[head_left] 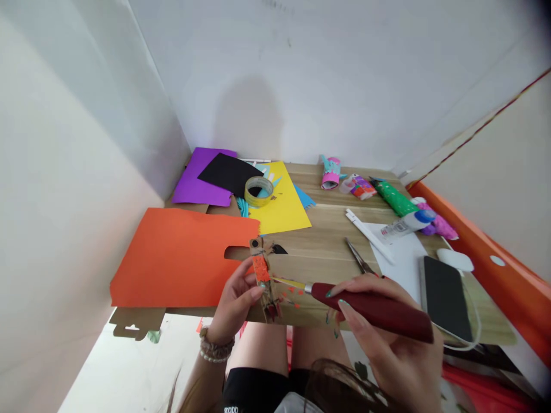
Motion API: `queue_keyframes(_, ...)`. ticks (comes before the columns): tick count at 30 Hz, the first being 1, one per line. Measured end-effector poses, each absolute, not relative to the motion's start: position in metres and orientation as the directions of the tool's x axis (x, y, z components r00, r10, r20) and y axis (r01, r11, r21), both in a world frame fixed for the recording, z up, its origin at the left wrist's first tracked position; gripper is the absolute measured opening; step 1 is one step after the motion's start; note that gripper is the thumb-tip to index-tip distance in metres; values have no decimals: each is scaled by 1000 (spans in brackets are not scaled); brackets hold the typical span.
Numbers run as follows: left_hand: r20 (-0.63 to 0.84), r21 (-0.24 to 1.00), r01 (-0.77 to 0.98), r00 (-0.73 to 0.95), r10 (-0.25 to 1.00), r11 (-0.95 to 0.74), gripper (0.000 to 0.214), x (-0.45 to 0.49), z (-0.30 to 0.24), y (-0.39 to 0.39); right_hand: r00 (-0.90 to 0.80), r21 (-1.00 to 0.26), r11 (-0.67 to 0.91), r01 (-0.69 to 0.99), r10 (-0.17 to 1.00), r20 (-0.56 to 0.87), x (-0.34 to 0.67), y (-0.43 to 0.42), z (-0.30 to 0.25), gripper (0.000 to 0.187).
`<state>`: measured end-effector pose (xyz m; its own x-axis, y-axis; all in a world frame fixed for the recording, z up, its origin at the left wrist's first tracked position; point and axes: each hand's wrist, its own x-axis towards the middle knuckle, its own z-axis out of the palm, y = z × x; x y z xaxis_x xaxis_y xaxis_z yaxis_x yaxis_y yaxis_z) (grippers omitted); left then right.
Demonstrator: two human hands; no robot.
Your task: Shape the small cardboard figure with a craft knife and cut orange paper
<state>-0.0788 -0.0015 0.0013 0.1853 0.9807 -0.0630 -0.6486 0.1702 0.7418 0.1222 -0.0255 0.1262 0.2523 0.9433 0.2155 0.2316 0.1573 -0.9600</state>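
Observation:
My left hand (pixel 235 299) pinches an upright strip of cardboard (pixel 270 298) with a bright orange paper patch (pixel 260 268) on it. My right hand (pixel 387 338) grips a dark red-handled paintbrush (pixel 370 310), and its thin yellow shaft reaches the orange patch. Small orange dots mark the flat cardboard sheet (pixel 297 304) beneath the strip. That sheet lies across the wooden desk (pixel 327 226) under both hands. A large orange paper sheet (pixel 176 258) with a slot cut in it lies to the left of my left hand.
Yellow (pixel 279 201), purple (pixel 200 178) and black (pixel 230 174) papers lie at the back with a tape roll (pixel 259 191). To the right are scissors (pixel 358 257), a phone (pixel 445 298) and paint tubes (pixel 396 198). White walls bound the desk, with an orange rail (pixel 495 269) on the right.

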Motion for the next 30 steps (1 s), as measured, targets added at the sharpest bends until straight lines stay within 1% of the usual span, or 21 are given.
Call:
queue_keyframes(6,-86,743,-645,169,982,176,73,-79,-2,-2,168,-924,248,290,938,304,122,-23,122,5)
queue_keyframes(10,-92,735,-655,160,983,176,68,-79,0,-2,221,-947,183,263,944,244,118,-25,124,3)
queue_keyframes(12,-96,736,-654,161,982,179,65,-79,1,-2,228,-950,181,256,943,241,116,-27,126,3)
queue_keyframes(22,-96,770,-611,176,980,185,76,-81,-1,-1,252,-953,196,232,934,253,115,-30,127,4)
queue_keyframes(30,-59,750,-642,174,983,159,59,-80,5,0,336,-956,215,201,901,273,130,-27,125,7)
